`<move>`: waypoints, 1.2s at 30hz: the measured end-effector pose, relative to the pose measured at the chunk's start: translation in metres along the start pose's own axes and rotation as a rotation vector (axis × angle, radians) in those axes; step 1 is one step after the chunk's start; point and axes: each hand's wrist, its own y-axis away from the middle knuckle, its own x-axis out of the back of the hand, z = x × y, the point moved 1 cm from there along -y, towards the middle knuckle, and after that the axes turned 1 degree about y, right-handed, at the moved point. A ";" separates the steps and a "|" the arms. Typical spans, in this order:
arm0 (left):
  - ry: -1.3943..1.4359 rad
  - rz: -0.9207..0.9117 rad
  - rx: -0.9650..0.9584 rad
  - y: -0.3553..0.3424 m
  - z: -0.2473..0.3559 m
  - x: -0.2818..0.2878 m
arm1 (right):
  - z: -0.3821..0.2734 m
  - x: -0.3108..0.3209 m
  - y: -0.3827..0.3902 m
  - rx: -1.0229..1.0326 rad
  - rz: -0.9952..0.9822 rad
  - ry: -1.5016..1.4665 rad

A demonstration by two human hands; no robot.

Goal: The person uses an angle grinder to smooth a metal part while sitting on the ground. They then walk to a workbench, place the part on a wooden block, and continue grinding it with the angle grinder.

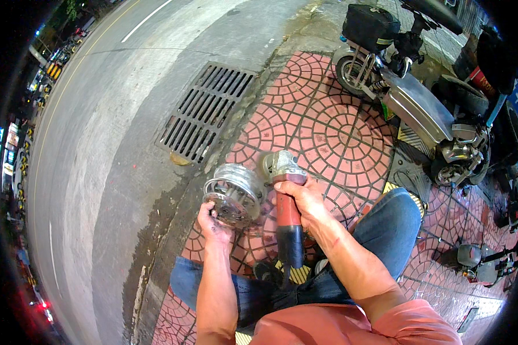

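My left hand (212, 221) grips a silver metal wheel hub (233, 190) by its lower left edge, holding it up over the pink paving. My right hand (304, 201) is closed round the red and black body of an angle grinder (288, 218). The grinder's metal head (285, 164) points up, with a blurred disc at its left side close to the hub's upper right rim; I cannot tell whether they touch. The grinder's black lower end hangs between my knees.
A drain grate (204, 109) lies in the road beside the curb at upper left. A stripped scooter (417, 109) with a black bag stands at upper right, with loose tyres (463, 95) behind it. More scooter parts (469, 256) are at the right. Vehicles line the road's far left.
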 end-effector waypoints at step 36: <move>0.244 -0.021 0.065 -0.023 0.013 0.042 | 0.001 -0.003 -0.007 -0.079 0.025 0.035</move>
